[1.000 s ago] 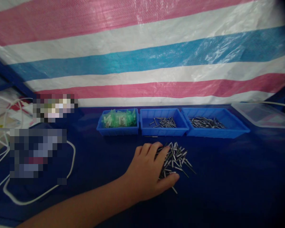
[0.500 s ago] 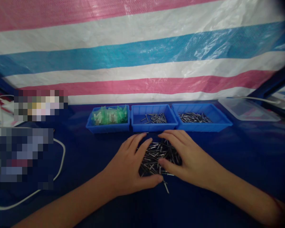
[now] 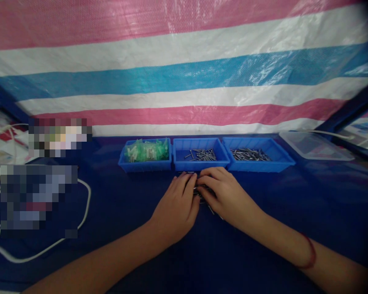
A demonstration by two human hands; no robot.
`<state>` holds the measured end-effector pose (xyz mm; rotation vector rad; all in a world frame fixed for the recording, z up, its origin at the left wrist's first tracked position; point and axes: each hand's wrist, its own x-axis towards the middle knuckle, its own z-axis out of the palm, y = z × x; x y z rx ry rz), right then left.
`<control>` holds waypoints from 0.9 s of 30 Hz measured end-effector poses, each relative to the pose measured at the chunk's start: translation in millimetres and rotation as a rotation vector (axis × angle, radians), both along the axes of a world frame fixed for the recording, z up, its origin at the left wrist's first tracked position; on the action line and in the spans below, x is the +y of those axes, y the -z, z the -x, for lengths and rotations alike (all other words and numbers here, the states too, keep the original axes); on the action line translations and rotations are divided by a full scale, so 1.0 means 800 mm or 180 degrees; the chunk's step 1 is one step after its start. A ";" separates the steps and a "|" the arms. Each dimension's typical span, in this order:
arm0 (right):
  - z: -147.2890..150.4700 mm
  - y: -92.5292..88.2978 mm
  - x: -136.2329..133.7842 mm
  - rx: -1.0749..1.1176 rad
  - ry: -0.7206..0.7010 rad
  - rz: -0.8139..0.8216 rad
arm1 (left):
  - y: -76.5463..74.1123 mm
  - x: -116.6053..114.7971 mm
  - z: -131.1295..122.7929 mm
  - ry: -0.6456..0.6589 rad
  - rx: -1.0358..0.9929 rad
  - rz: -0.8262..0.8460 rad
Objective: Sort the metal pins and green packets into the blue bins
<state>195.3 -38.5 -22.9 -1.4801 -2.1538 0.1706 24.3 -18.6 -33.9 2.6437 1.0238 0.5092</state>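
Left hand (image 3: 177, 206) and right hand (image 3: 227, 192) cupped, fingertips close together, around thin metal pins (image 3: 202, 200) on the table (image 3: 221, 253), just in front of the middle blue bin (image 3: 199, 165). Pins mostly hidden; from here I cannot tell whether either grips any.

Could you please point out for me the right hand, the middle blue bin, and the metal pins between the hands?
Right hand (image 3: 226, 192): head view, on the back of the hand.
Middle bin (image 3: 190, 165): head view, on its front wall.
Metal pins (image 3: 203, 197): head view, on the uncovered part of the pile.
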 end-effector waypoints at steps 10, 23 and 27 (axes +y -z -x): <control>-0.001 -0.028 0.004 0.2378 0.0300 0.0481 | -0.007 -0.004 -0.012 -0.0526 -0.1628 -0.0020; 0.021 -0.031 -0.018 0.4546 0.0575 0.2207 | -0.021 0.001 0.002 -0.0408 -0.2435 0.1275; 0.022 -0.030 -0.020 0.4510 0.0325 0.2400 | -0.019 0.001 0.004 -0.0274 -0.2738 0.1370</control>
